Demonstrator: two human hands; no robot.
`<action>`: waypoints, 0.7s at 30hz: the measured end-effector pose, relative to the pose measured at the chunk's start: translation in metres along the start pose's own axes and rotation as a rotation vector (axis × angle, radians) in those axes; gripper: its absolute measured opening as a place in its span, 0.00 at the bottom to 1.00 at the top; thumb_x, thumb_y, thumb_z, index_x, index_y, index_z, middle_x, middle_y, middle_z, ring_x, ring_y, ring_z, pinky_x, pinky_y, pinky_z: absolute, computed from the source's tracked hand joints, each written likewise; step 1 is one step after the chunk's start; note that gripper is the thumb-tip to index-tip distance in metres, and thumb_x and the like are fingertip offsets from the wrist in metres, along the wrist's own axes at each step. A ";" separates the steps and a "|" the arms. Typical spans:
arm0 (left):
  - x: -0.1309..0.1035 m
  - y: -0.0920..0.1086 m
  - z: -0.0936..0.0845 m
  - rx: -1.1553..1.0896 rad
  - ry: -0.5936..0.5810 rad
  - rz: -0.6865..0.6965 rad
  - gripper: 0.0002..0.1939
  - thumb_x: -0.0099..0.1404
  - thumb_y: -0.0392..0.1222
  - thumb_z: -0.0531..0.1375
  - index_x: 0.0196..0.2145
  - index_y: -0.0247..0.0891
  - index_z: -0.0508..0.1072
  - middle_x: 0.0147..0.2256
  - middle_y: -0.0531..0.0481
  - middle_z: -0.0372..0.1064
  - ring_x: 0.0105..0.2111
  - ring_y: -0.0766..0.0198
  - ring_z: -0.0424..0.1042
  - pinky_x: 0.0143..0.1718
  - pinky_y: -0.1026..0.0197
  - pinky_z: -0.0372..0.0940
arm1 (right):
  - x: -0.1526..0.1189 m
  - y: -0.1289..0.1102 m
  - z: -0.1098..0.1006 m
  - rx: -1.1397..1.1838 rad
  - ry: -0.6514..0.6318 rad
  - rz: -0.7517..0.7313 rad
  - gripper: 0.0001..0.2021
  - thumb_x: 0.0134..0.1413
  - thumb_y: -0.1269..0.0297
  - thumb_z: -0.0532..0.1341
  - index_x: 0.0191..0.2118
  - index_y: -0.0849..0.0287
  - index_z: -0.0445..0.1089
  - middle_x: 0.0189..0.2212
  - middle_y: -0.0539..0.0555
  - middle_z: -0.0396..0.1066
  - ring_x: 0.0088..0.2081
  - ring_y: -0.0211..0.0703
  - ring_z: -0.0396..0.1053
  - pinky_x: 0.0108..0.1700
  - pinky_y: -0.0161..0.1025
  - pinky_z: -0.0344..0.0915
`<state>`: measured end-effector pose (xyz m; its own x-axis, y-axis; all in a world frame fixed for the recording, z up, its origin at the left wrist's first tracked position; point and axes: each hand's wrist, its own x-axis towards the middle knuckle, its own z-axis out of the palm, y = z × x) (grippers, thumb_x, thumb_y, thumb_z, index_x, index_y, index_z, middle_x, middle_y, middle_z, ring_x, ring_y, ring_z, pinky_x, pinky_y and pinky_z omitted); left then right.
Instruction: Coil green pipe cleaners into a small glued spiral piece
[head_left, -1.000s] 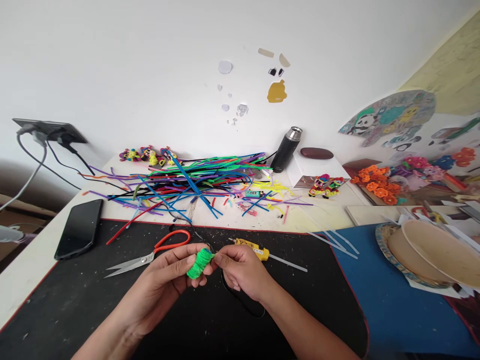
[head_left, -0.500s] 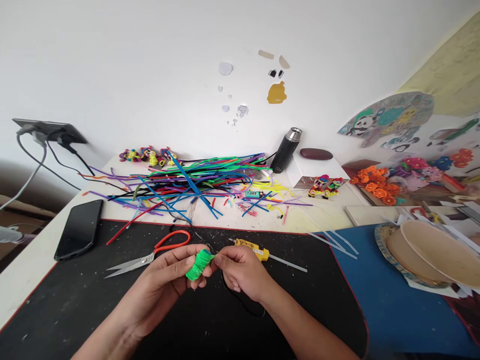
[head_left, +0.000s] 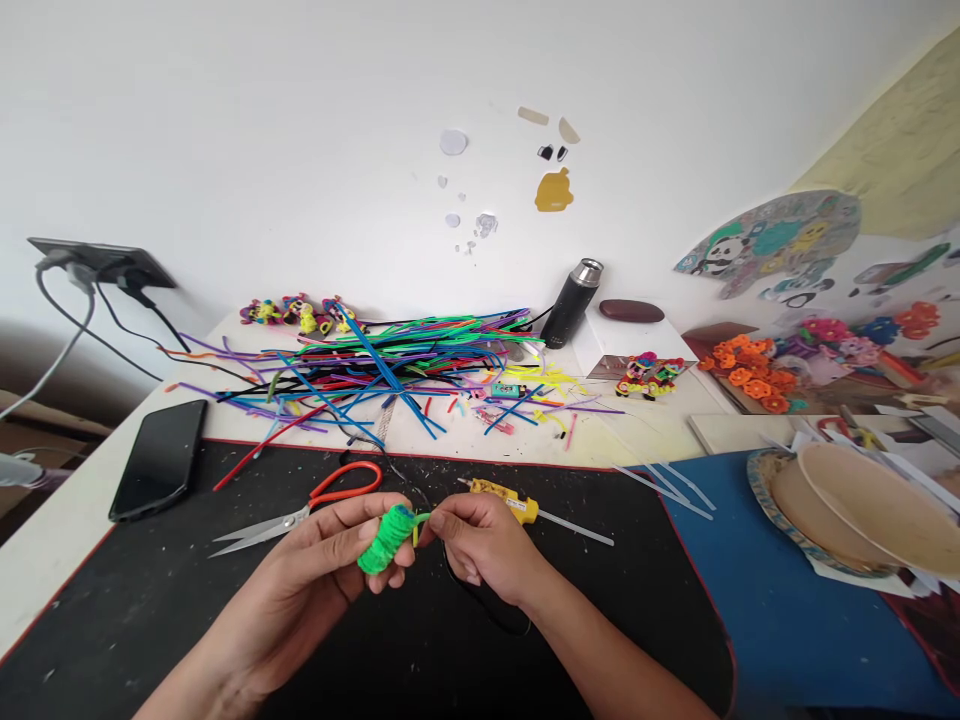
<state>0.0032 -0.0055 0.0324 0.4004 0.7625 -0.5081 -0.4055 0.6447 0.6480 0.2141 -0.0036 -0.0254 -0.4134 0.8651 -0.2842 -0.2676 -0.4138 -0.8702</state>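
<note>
My left hand (head_left: 322,555) holds a fuzzy green coil (head_left: 386,540) between thumb and fingers, tilted, with a bit of blue at its upper end. From that end a short green strand (head_left: 422,518) runs to my right hand (head_left: 480,540), whose thumb and forefinger pinch it. A small yellow piece shows just below the strand. Behind my left hand lie scissors (head_left: 346,482) with orange handles, blades apart. A yellow glue gun (head_left: 504,497) with a clear stick lies behind my right hand.
Many coloured pipe cleaners (head_left: 390,360) are heaped at the back of the table. A phone (head_left: 160,460) lies left, a black flask (head_left: 574,303) stands behind, and bowls (head_left: 870,510) sit right. A black cord (head_left: 487,608) loops on the black mat (head_left: 420,660).
My left hand and the green coil have moved slightly left and down, away from my right hand. More of the green strand shows between the hands. My right hand has barely moved.
</note>
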 end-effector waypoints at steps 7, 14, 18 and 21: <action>-0.009 0.003 -0.004 0.012 0.033 0.002 0.17 0.56 0.45 0.78 0.42 0.36 0.86 0.29 0.41 0.81 0.29 0.58 0.76 0.30 0.62 0.69 | 0.001 0.005 0.001 0.008 -0.012 0.005 0.27 0.52 0.36 0.72 0.31 0.61 0.78 0.09 0.38 0.54 0.11 0.30 0.49 0.17 0.33 0.46; -0.022 0.011 0.001 0.003 0.141 0.058 0.17 0.55 0.44 0.77 0.41 0.35 0.86 0.27 0.44 0.78 0.27 0.58 0.74 0.28 0.61 0.68 | 0.002 0.011 -0.001 -0.001 0.054 0.036 0.26 0.53 0.38 0.73 0.31 0.60 0.78 0.09 0.37 0.54 0.11 0.30 0.48 0.17 0.33 0.45; -0.023 0.015 -0.005 0.032 0.223 0.157 0.18 0.53 0.44 0.79 0.41 0.37 0.87 0.30 0.43 0.81 0.31 0.55 0.77 0.30 0.61 0.71 | 0.000 0.009 0.000 -0.013 0.109 0.056 0.25 0.52 0.38 0.72 0.30 0.60 0.76 0.09 0.38 0.54 0.11 0.30 0.48 0.17 0.33 0.44; -0.014 0.017 -0.011 0.128 0.225 0.240 0.20 0.52 0.47 0.79 0.42 0.38 0.87 0.37 0.41 0.84 0.35 0.52 0.79 0.37 0.60 0.74 | -0.002 0.007 0.002 -0.008 0.082 0.056 0.27 0.52 0.37 0.72 0.30 0.60 0.75 0.09 0.38 0.54 0.11 0.30 0.48 0.17 0.33 0.45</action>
<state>-0.0185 -0.0050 0.0445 0.1097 0.8932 -0.4360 -0.3539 0.4450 0.8226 0.2111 -0.0084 -0.0302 -0.3547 0.8612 -0.3641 -0.2387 -0.4599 -0.8553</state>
